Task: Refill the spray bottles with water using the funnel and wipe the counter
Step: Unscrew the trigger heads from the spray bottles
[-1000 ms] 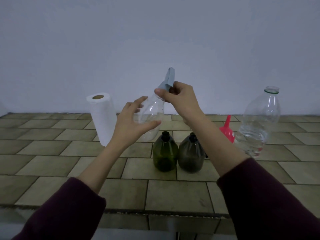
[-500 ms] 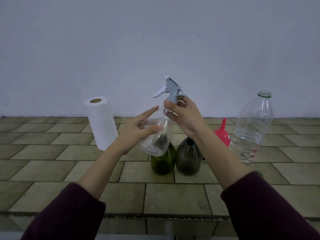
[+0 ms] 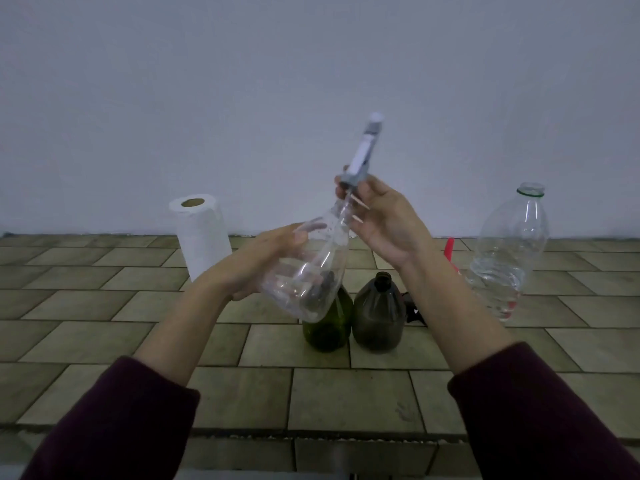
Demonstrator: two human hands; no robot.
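- Clear spray bottle [image 3: 308, 268], one: tilting above the worktop [image 3: 242, 393], left hand [image 3: 266, 261] cupping its body with curled fingers.
- Spray head [image 3: 363, 150], one: right hand [image 3: 384, 220] pinching its collar at the neck.
- Funnel [image 3: 449, 251], one: showing only partly behind the right forearm.
- Dark bottles, two: green [image 3: 327, 327], brown [image 3: 378, 317].
- Water bottle [image 3: 509, 251], one; paper roll [image 3: 201, 233], one.

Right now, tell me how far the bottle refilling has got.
Early. Done: the green bottle and brown bottle stand uncapped on the counter. In hand: the left hand holds the tilted clear spray bottle while the right hand works its spray head. Left: the red funnel and water bottle look unused, then wiping with the paper towel roll.
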